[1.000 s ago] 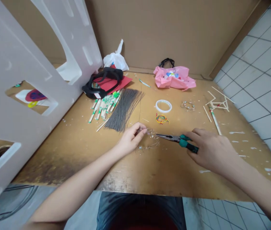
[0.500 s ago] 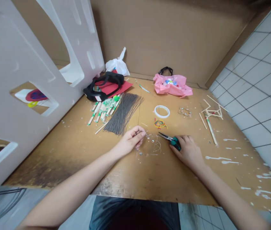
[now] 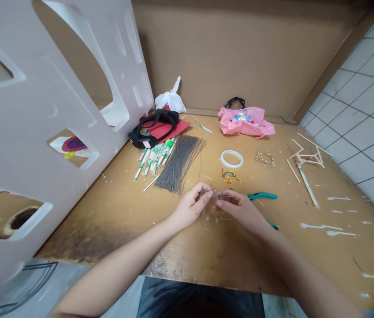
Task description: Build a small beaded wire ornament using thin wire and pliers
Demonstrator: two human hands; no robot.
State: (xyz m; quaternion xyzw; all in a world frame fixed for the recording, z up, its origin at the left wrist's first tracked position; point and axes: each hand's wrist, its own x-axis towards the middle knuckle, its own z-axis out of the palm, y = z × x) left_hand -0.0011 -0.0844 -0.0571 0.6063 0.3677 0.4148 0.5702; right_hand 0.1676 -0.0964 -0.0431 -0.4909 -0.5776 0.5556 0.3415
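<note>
Both my hands meet over the middle of the brown table (image 3: 114, 212). My left hand (image 3: 193, 205) pinches a thin beaded wire piece (image 3: 215, 196) at its left end. My right hand (image 3: 239, 210) pinches the same wire from the right, fingertips almost touching the left ones. Teal-handled pliers (image 3: 262, 196) lie open on the table just behind my right hand, one handle partly hidden under my wrist. A bundle of dark grey wires (image 3: 179, 162) lies just beyond my left hand.
Green-tipped wooden sticks (image 3: 153, 155), a tape roll (image 3: 232, 158), coloured rubber bands (image 3: 229, 176), a small beaded loop (image 3: 265, 159), a stick frame (image 3: 306, 157), a pink bag (image 3: 244, 123), a white bag (image 3: 171, 99), black strap on red paper (image 3: 155, 128). White foam panel (image 3: 41, 115) stands left.
My right hand let go of the pliers, which now lie on the table, and moved left to pinch the wire piece beside my left hand. The view shifted slightly.
</note>
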